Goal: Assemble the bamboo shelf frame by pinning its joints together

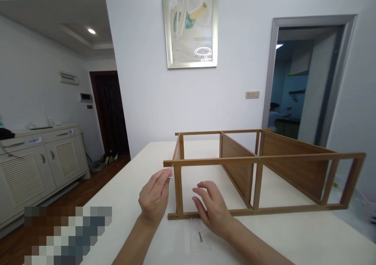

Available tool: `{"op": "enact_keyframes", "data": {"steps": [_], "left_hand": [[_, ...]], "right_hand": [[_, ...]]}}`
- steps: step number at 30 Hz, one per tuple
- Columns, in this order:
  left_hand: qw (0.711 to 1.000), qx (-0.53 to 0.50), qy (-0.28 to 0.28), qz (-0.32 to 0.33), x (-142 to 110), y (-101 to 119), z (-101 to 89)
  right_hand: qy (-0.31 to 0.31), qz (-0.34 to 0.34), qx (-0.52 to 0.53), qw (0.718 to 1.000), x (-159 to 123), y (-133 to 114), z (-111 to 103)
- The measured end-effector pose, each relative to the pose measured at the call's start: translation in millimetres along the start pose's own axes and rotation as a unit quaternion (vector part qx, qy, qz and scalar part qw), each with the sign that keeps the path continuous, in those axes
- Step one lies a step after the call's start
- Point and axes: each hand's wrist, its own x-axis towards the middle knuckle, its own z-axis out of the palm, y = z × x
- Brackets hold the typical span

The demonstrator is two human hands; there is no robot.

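A bamboo shelf frame [258,159] lies on its side on the white table [293,237]. My left hand [154,198] pinches a small metal screw [171,173] and holds it against the left end of the frame's top rail. My right hand [213,208] hovers with fingers spread and slightly curled just in front of the frame's lower rail, holding nothing. A clear plastic bag [200,239] with a dark screw [200,236] in it lies on the table near my right wrist.
A white sideboard [38,167] stands at the left over wooden floor. A dark door is behind it. A framed picture [190,28] hangs on the wall ahead. A doorway [302,88] at the right shows a person in another room.
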Motion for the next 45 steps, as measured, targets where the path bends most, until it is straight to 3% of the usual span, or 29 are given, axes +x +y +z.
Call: {"op": "enact_keyframes", "data": {"steps": [5,10,14,17,22,29,35,45], "left_hand": [[1.0,0.021,0.001,0.022,-0.5,-3.5,0.2],[0.999,0.025,-0.005,0.027,-3.7,-7.3,1.0],[0.999,0.02,-0.011,0.032,-5.4,-7.0,2.9],[0.999,0.023,-0.014,0.033,-4.9,-5.1,4.2],[0.999,0.017,-0.025,0.024,-3.2,-1.1,5.0],[0.999,0.013,-0.045,0.024,-5.9,-0.9,8.0],[0.998,-0.016,-0.063,-0.027,-10.8,-4.4,9.2],[0.997,-0.01,-0.055,-0.052,-6.8,-1.9,12.6]], "right_hand": [[0.057,-0.044,-0.028,0.997,21.3,-5.0,-16.3],[0.097,-0.058,-0.093,0.989,75.0,-14.7,-27.7],[0.05,-0.007,-0.098,0.994,104.9,-14.4,-14.3],[0.005,-0.008,-0.103,0.995,105.6,-12.4,1.3],[0.038,0.0,-0.114,0.993,97.2,-12.6,14.0],[0.024,0.0,-0.106,0.994,96.9,-14.6,9.9],[0.0,-0.012,-0.076,0.997,95.7,-15.4,1.1],[0.04,0.035,-0.054,0.997,98.7,-22.3,8.5]]}}
